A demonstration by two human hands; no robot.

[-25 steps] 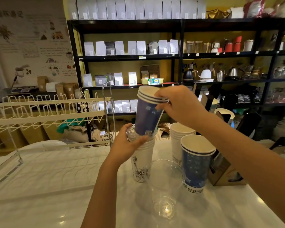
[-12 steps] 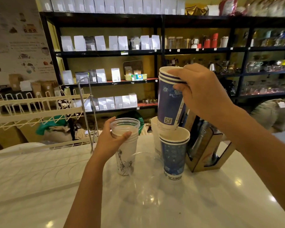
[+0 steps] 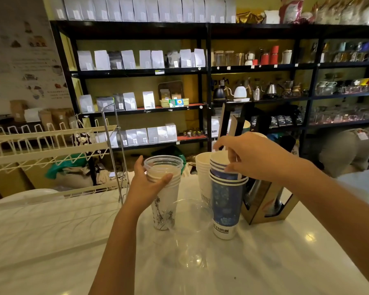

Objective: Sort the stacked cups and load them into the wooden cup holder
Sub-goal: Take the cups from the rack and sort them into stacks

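Blue paper cups (image 3: 227, 201), nested in a stack, stand on the white counter (image 3: 285, 262) under the right hand (image 3: 258, 158), whose fingers pinch the topmost rims. The left hand (image 3: 146, 186) grips a white printed cup stack (image 3: 165, 205) topped by a clear plastic cup (image 3: 163, 167). Just behind the right hand stands the wooden cup holder (image 3: 268, 207).

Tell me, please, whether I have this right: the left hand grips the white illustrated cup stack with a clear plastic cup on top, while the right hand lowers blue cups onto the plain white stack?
Not quite. In the head view, the right hand lowers the blue cups into the blue cup stack, not onto the plain white stack behind it. The left hand does grip the white illustrated cup stack topped by a clear plastic cup.
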